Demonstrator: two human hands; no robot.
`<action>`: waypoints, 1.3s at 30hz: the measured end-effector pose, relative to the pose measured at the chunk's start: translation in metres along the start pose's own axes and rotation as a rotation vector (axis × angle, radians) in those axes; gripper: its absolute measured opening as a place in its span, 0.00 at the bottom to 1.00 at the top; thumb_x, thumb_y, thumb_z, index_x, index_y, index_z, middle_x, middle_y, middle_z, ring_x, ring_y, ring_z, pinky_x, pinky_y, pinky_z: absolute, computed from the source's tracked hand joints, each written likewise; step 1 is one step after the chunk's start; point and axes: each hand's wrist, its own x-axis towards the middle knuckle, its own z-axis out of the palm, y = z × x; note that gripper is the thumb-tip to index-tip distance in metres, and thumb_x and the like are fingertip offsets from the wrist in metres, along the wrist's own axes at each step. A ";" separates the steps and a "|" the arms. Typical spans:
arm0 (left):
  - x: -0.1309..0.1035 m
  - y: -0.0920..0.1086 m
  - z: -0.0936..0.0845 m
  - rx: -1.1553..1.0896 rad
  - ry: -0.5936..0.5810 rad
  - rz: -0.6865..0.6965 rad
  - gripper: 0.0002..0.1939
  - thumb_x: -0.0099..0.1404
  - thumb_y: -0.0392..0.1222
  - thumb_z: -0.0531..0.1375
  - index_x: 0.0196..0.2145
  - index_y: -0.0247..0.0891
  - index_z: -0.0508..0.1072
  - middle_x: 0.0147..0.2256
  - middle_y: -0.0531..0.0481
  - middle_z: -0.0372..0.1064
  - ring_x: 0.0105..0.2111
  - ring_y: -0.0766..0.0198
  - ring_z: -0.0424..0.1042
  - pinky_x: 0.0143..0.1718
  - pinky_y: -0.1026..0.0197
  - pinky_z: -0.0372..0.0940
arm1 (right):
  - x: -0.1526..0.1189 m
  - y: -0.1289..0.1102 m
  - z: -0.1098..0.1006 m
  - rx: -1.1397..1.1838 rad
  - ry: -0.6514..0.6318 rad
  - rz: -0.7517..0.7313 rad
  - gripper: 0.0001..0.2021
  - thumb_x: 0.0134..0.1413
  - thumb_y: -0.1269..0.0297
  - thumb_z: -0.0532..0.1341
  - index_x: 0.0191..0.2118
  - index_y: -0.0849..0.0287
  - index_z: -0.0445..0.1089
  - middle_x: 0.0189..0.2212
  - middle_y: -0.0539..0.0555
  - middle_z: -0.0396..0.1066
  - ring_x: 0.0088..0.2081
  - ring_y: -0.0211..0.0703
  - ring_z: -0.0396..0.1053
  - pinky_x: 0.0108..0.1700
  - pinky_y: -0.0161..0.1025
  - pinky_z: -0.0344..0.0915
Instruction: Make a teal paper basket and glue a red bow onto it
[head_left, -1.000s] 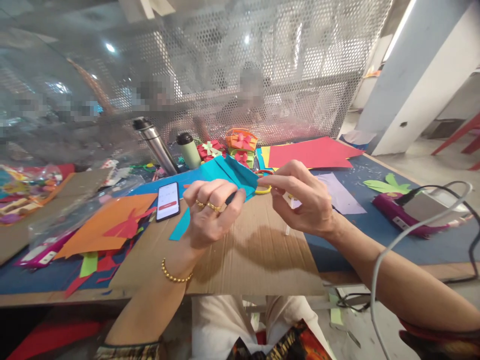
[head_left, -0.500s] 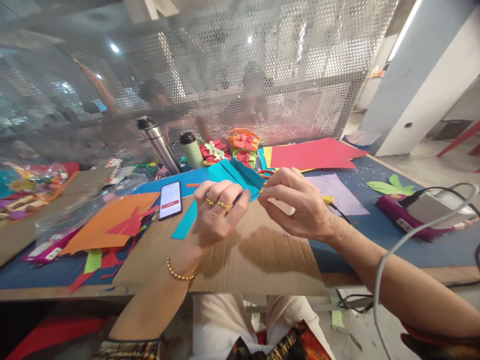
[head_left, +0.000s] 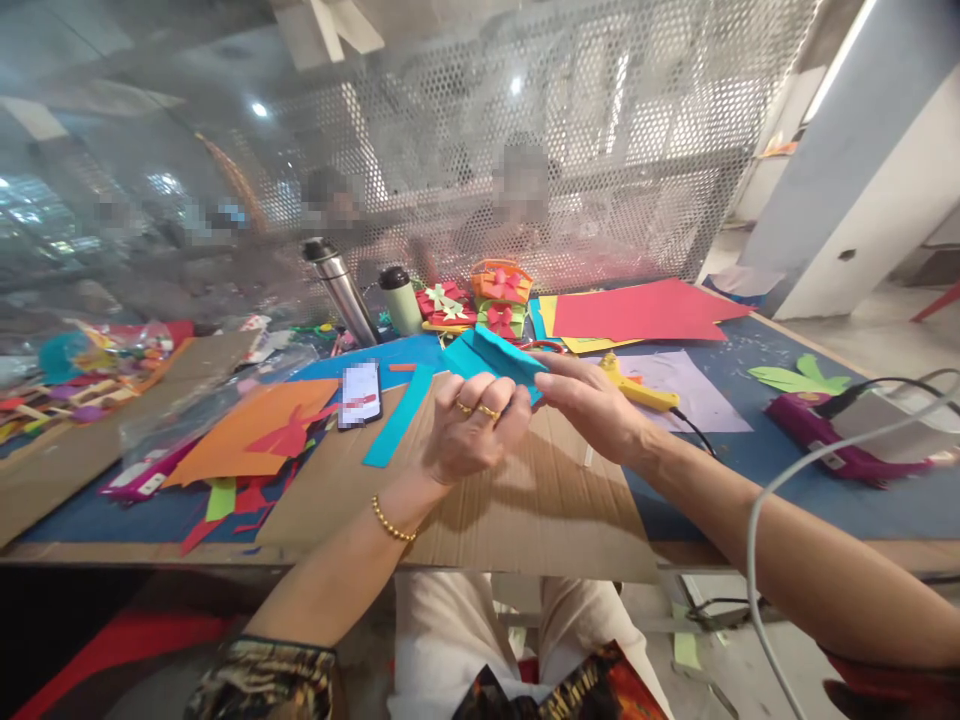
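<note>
No word, brand or number can be read for certain. The phone (head_left: 360,395), near nine o'clock from the middle of the view, has a lit screen with a red bar, but blocky blurring covers whatever is written there. Pale patches like labels show on the purple casing (head_left: 146,480) at about half past eight and on the other purple casing (head_left: 806,440) just past three o'clock; both are too small to make out. Between five and six o'clock, the dark printed cloth (head_left: 566,695) carries yellowish marks, perhaps lettering, though too blurred to spell.
</note>
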 end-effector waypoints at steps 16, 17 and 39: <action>-0.016 -0.043 0.020 -0.772 -0.302 -1.223 0.22 0.66 0.58 0.66 0.46 0.36 0.76 0.41 0.42 0.76 0.40 0.56 0.75 0.44 0.53 0.69 | 0.021 0.016 -0.028 -0.054 0.090 0.068 0.13 0.43 0.61 0.70 0.38 0.56 0.78 0.36 0.54 0.78 0.38 0.45 0.73 0.39 0.42 0.71; -0.017 -0.047 0.021 -0.947 -0.417 -1.359 0.22 0.64 0.60 0.67 0.42 0.37 0.76 0.36 0.45 0.75 0.36 0.59 0.73 0.40 0.56 0.68 | 0.020 0.016 -0.028 -0.070 0.060 0.066 0.13 0.43 0.62 0.70 0.39 0.57 0.78 0.36 0.54 0.78 0.37 0.45 0.73 0.39 0.42 0.71; -0.031 -0.028 0.038 -1.357 -0.549 -1.567 0.17 0.49 0.49 0.79 0.29 0.35 0.81 0.27 0.51 0.75 0.30 0.65 0.71 0.34 0.60 0.65 | 0.022 0.019 -0.045 -0.105 -0.038 0.136 0.23 0.51 0.38 0.71 0.29 0.54 0.75 0.26 0.51 0.70 0.30 0.41 0.67 0.36 0.41 0.69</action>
